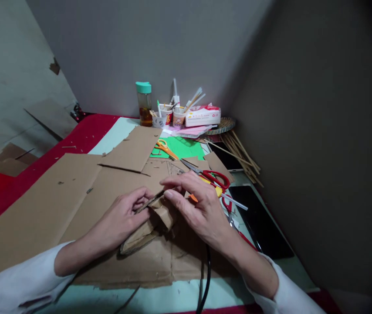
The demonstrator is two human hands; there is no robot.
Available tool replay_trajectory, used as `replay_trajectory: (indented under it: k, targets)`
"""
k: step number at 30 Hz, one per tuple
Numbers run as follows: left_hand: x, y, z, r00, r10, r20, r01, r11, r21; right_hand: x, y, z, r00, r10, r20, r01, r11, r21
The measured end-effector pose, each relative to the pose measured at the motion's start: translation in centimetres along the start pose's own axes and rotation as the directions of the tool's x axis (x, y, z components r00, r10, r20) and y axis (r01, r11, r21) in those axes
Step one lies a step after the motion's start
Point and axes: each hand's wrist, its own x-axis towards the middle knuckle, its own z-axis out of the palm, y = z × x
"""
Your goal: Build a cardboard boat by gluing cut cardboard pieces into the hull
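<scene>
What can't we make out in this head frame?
All head view:
Part of the folded brown cardboard piece: behind the right hand.
Some fingertips of the left hand: behind that piece.
Thin black cable: top behind the right hand, bottom cut off by the lower edge.
Print on the white-and-red boxy pack: too small.

the left sleeve (19, 279) is white with a creased cuff (47, 266); the right sleeve (292, 290) is white too; left hand (125, 213) and right hand (201, 207) are bare.
</scene>
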Motion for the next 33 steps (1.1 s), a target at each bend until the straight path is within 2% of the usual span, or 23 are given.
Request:
replay_trajectory:
  k: [4,8,14,19,22,26,28,33]
  targets:
    - [-0.1,0.7,-0.2,0.997,-0.075,0.008,0.075,0.982,-0.171,0.2,1.2,-1.2,0.984,0.098,-0.147,-0.098,0.995,0.008]
    - [-0.5,1.0,-0.2,0.989,-0.146,0.002,0.135,0.909,-0.395,0.3,2.3,-2.0,0.957,0.176,-0.231,-0.180,0.984,0.004]
    - [-0.5,1.0,-0.1,0.950,-0.310,-0.017,0.246,0.784,-0.570,0.3,2.4,-1.6,0.957,0.198,-0.213,-0.200,0.980,0.013]
    - [-0.6,0.4,0.0,0.903,-0.416,-0.107,0.262,0.731,-0.630,0.2,2.5,-1.3,0.950,0.267,-0.162,-0.264,0.964,0.037]
    - [-0.9,0.3,0.1,0.908,-0.395,-0.138,0.235,0.754,-0.613,0.1,2.4,-1.1,0.945,0.312,-0.095,-0.308,0.950,0.055]
    - [-1.2,0.8,0.3,0.976,-0.188,-0.113,0.125,0.900,-0.419,0.2,1.9,-0.8,0.930,0.367,-0.009,-0.366,0.930,0.031]
    - [-1.3,1.0,0.4,0.991,-0.105,-0.077,0.078,0.951,-0.300,0.3,1.6,-0.6,0.918,0.397,0.009,-0.397,0.918,-0.004]
    - [-1.5,0.8,0.6,0.994,-0.100,-0.046,0.089,0.978,-0.191,0.5,1.1,-0.4,0.902,0.430,0.050,-0.430,0.903,-0.007]
